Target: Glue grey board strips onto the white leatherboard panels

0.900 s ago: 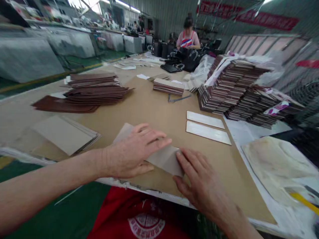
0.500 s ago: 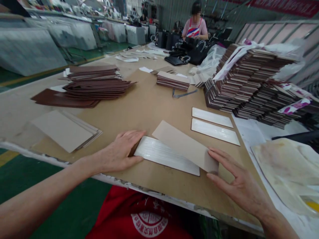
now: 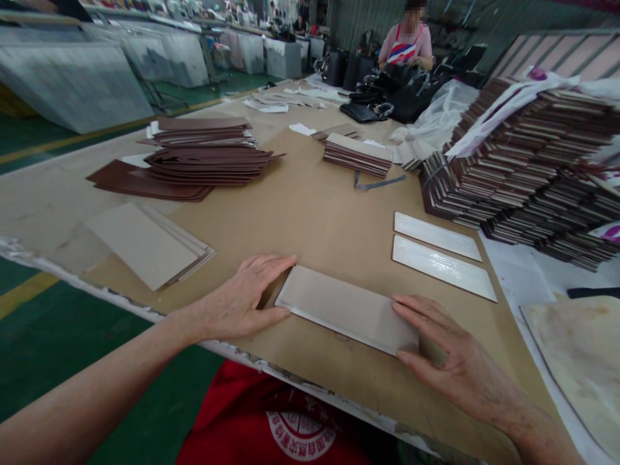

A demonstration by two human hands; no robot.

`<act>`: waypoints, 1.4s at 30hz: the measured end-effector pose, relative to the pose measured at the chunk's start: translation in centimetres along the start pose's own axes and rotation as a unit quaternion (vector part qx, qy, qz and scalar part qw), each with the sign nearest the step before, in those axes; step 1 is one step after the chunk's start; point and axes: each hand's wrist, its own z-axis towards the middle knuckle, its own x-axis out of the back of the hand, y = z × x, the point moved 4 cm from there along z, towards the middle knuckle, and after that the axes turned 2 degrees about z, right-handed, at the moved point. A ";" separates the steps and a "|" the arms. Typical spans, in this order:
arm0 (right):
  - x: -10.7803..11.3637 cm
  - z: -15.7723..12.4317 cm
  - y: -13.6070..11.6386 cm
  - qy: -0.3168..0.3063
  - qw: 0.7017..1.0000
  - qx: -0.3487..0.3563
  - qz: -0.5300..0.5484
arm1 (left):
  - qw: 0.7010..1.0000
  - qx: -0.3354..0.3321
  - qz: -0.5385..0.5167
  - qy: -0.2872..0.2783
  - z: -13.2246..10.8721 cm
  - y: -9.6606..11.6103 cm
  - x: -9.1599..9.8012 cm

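Note:
A beige rectangular board lies almost squarely over a white-coated strip, whose pale front margin shows as a thin line. My left hand grips the left end of this pair, thumb at the near corner and fingers at the far one. Around the right end of the beige board, my right hand has its thumb and fingers at opposite edges. Further right lie two more strips with shiny white coating, a far one and a nearer one.
Beige boards lie to the left, with brown panels stacked behind. A short pile sits mid-table. Tall bundled stacks rise at right, near a stained sheet. A person stands beyond black bags.
The beige board has swung from a slant down onto the white-coated strip, now covering nearly all of it. My right hand has moved with its end; my left hand stays at the strip's left end.

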 end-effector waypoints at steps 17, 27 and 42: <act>-0.8 0.5 0.3 -0.034 0.999 0.002 0.002 | 0.999 -0.028 0.015 0.020 0.0 -0.3 -0.4; -1.0 0.7 0.3 -0.040 0.999 -0.008 0.012 | 0.999 -0.035 0.021 0.022 0.1 0.1 -0.2; -0.8 0.9 -0.5 -0.049 0.998 0.003 0.038 | 0.998 -0.039 0.056 0.011 0.2 -0.4 -0.9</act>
